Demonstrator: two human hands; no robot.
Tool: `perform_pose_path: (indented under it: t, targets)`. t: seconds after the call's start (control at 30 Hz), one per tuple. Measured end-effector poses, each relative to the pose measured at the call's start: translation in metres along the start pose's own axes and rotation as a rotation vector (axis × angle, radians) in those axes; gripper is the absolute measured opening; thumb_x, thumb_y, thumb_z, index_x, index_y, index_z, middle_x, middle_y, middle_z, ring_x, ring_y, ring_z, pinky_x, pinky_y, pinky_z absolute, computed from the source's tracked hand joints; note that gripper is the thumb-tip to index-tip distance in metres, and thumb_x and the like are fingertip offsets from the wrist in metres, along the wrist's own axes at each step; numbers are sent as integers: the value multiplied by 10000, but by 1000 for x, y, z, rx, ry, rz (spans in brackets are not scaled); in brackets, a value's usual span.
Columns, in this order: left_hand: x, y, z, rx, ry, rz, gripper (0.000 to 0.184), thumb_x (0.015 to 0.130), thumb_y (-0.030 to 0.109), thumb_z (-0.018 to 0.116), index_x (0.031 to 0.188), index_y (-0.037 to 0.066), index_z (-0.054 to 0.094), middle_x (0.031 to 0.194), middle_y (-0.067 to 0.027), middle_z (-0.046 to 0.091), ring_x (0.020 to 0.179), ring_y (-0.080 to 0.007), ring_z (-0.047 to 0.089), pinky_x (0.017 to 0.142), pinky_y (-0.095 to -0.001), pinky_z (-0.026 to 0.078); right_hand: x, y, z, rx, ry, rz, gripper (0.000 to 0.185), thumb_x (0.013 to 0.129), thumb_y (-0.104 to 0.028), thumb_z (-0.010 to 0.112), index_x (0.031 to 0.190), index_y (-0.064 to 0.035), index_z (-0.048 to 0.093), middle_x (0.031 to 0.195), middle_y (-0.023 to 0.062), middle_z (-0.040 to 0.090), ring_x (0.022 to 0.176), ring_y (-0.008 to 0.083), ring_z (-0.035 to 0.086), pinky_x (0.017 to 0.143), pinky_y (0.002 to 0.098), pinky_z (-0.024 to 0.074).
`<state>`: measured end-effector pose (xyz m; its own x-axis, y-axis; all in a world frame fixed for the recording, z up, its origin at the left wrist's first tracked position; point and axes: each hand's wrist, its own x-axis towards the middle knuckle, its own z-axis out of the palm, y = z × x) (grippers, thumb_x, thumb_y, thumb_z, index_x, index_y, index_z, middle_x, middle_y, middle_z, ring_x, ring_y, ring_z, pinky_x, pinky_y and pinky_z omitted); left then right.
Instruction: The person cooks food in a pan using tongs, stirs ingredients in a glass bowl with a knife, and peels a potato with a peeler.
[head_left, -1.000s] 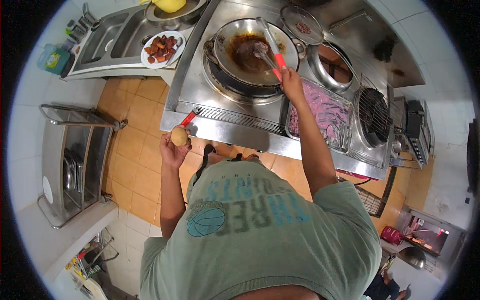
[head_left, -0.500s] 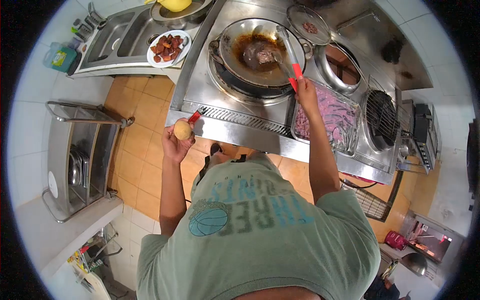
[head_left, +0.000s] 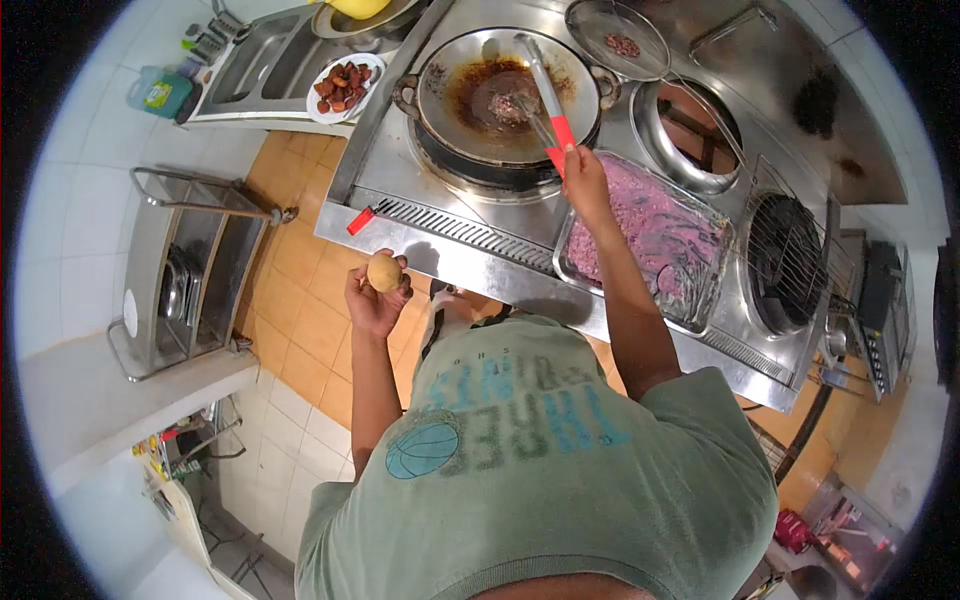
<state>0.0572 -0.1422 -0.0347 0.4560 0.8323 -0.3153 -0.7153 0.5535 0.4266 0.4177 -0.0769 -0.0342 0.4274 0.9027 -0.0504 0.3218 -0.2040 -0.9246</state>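
My left hand (head_left: pixel 377 298) holds a round tan ball (head_left: pixel 384 272) in front of the stove's front edge. In my right hand (head_left: pixel 586 182) are red-handled metal tongs (head_left: pixel 543 88), which reach into a wide wok (head_left: pixel 450 124) on the burner. Near their lower tips, a small pinkish-brown lump (head_left: pixel 508 108) sits in the dark brown residue at the wok's bottom. Under my right forearm lies a tray of pink, chopped-looking mixture (head_left: pixel 650 215). A red-handled tool (head_left: pixel 361 221) rests on the stove's front edge, its far end hard to make out.
A white plate of browned chunks (head_left: pixel 345 88) stands beside the sink (head_left: pixel 251 72). Behind the wok is a round strainer (head_left: pixel 618 40) with small pieces in it. An open burner ring (head_left: pixel 687 135) and a wire grill rack (head_left: pixel 793 250) are at the right. A metal cart (head_left: pixel 190 280) stands left.
The view has shifted and turned. My right hand has moved the tongs leftward over the wok since the middle frame. My left hand, still holding the ball, appears farther from the red-handled tool.
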Motion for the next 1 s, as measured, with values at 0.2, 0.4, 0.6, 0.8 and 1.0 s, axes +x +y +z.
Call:
perform_pose_path:
  t: [0.2,0.4,0.6,0.8,1.0]
  targets:
    - [-31,-35,10,-5,55,130,409,820,373,466,1109,85,493,969,-99,529,659,-205,522,569,-309,440,-5,-3,-7,-38,-69,-27,380,929,-341,427,840,4,557,685,183,562,630,310,555,597,404,419]
    - [-48,-59,18,-26,60,149,414,821,378,462,1111,85,497,972,-105,531,640,-201,511,560,-303,435,-11,9,-7,-37,-74,-114,369,933,-329,426,837,5,551,693,191,566,651,329,568,602,408,424]
    - [-52,-66,23,-16,81,150,424,819,370,420,1105,68,501,968,-125,541,626,-210,512,557,-300,451,-24,3,-15,4,-55,-132,374,936,-335,418,826,2,537,710,205,569,677,365,569,606,419,425]
    - [-59,-63,22,-6,104,173,420,823,358,397,1097,57,500,953,-135,552,618,-210,515,547,-296,459,-22,25,-16,-20,-52,-113,384,935,-347,412,823,-3,538,705,209,570,684,384,568,609,436,424]
    - [-69,-68,22,-18,88,187,416,828,360,416,1101,58,503,953,-126,547,630,-210,521,547,-300,458,-16,7,-14,-33,-30,-109,370,930,-331,417,827,-3,554,724,218,577,701,397,571,612,444,422]
